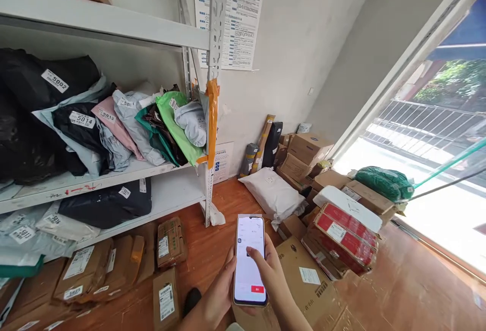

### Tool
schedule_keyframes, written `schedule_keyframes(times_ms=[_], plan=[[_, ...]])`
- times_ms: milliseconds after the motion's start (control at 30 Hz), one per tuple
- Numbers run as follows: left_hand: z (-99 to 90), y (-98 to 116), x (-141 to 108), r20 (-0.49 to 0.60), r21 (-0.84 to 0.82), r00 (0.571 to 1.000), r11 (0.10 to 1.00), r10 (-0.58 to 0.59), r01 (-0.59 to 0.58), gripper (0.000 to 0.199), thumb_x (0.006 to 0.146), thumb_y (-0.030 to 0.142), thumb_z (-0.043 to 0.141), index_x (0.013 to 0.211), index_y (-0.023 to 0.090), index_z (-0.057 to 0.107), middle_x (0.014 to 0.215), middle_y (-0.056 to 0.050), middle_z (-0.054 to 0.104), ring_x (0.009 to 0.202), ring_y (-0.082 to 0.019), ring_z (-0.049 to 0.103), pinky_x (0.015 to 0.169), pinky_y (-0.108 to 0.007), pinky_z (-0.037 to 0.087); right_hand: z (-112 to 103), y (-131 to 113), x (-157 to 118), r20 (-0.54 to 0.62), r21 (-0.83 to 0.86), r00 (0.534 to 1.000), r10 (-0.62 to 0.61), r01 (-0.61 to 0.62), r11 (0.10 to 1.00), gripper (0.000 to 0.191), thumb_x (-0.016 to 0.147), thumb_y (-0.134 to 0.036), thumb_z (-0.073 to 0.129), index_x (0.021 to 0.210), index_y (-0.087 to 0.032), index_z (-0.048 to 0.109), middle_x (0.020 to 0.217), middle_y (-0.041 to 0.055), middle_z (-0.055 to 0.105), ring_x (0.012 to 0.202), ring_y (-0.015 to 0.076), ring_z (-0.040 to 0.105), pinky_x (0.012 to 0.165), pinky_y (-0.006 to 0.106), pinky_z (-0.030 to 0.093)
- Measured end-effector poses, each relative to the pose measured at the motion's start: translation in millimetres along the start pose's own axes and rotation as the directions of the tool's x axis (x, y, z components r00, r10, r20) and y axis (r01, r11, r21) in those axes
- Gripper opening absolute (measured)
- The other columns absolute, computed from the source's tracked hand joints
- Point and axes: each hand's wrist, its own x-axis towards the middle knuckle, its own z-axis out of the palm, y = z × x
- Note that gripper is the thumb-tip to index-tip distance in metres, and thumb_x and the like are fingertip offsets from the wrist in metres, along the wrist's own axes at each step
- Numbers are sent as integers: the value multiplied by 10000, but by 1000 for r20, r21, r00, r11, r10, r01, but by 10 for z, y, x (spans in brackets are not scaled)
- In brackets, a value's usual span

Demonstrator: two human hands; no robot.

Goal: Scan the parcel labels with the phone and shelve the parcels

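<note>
A phone (pixel 249 270) with a lit, mostly white screen and a red button near its bottom is held upright at the lower middle of the view. My left hand (pixel 222 288) wraps round its left edge and lower end. On the other side, my right hand (pixel 271 270) grips the right edge, its thumb lying over the middle of the screen. The fingers behind the phone are hidden.
Metal shelves (pixel 102 27) with labelled parcel bags fill the left. Cardboard boxes (pixel 169 242) stand on the floor below. To the right are a white sack (pixel 271 194), a red box (pixel 345 235), a green bundle (pixel 383 183) and an open doorway (pixel 448 169).
</note>
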Motion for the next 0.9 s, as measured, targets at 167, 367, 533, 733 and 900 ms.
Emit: schedule_keyframes(times_ms=[167, 367, 533, 733, 900], plan=[[150, -431, -299, -102, -6, 993, 998, -61, 61, 852, 747, 594, 562, 1443, 321, 152, 1343, -103, 490, 1058, -311, 552, 616, -327, 522, -306, 57, -425, 56, 71, 998, 7, -11, 997, 330, 667, -328, 674, 962, -227, 568, 859, 23, 680, 806, 248, 596, 734, 364, 464], [344, -583, -736, -141, 10, 988, 998, -66, 68, 706, 829, 526, 470, 1433, 364, 143, 1345, -83, 483, 1002, -276, 575, 591, -305, 519, -509, 68, -855, 263, 245, 957, 120, -187, 951, 354, 703, -329, 573, 1037, -210, 588, 851, 15, 684, 835, 240, 590, 724, 332, 425], [302, -603, -1022, -191, 9, 981, 999, -30, 33, 836, 756, 376, 526, 1440, 364, 45, 1320, -100, 493, 954, -274, 577, 539, -309, 518, -502, -10, -1119, 417, 205, 905, 87, -187, 961, 368, 688, -282, 516, 1024, -186, 634, 886, 36, 700, 817, 238, 570, 747, 351, 410], [291, -538, -1387, -283, 92, 959, 996, 28, -2, 912, 730, 332, 562, 1434, 372, -16, 1330, -119, 473, 920, -264, 583, 505, -295, 521, -303, -80, -1473, 441, 215, 897, 21, -129, 968, 408, 679, -223, 517, 1072, -223, 627, 931, 22, 704, 825, 233, 574, 768, 358, 419], [96, -458, -1925, -180, 43, 982, 998, 60, -53, 850, 726, 339, 534, 1435, 367, 65, 1228, -107, 549, 871, -266, 601, 525, -344, 539, 27, -16, -1819, 526, 194, 850, 4, -124, 973, 472, 583, -168, 520, 1033, -242, 643, 889, -4, 702, 808, 222, 558, 749, 343, 409]])
